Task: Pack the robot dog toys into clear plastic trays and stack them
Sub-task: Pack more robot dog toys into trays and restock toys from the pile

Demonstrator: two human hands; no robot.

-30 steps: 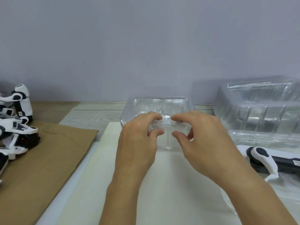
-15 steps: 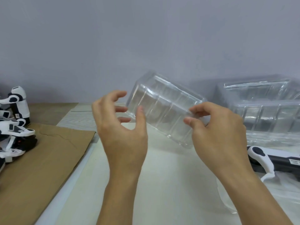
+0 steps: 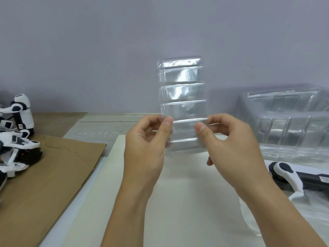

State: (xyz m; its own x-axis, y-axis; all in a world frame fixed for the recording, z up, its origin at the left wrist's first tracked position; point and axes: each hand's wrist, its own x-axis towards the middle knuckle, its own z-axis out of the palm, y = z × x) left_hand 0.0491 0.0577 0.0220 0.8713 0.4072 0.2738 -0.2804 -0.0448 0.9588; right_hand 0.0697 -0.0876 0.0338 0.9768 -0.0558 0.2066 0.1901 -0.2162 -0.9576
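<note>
While both hands work in the air above it, the wooden table [image 3: 99,127] runs from the left edge across to the grey wall behind. On its left half lies a sheet of brown cardboard [image 3: 44,184], and a pale board [image 3: 178,202] covers the middle, reaching toward the near edge. At the right edge, against the back, stands a stack of clear plastic trays [image 3: 288,122], ribbed and nested so that I cannot count them. At the left edge, on and beside the cardboard, a pile of white-and-black robot dog toys [image 3: 16,136] lies jumbled together. Near the right edge, just in front of the stack, another robot dog toy [image 3: 292,177] lies on its side on clear film.

Held upright above the board's far edge, clear of any surface, is a single clear tray [image 3: 183,104], its long side vertical and its ribs running crosswise. The left hand [image 3: 144,147] pinches the tray's lower left rim between thumb and forefinger, the other fingers curled behind. The right hand [image 3: 231,145] pinches the lower right rim likewise, thumb in front, fingers bent behind the plastic.
</note>
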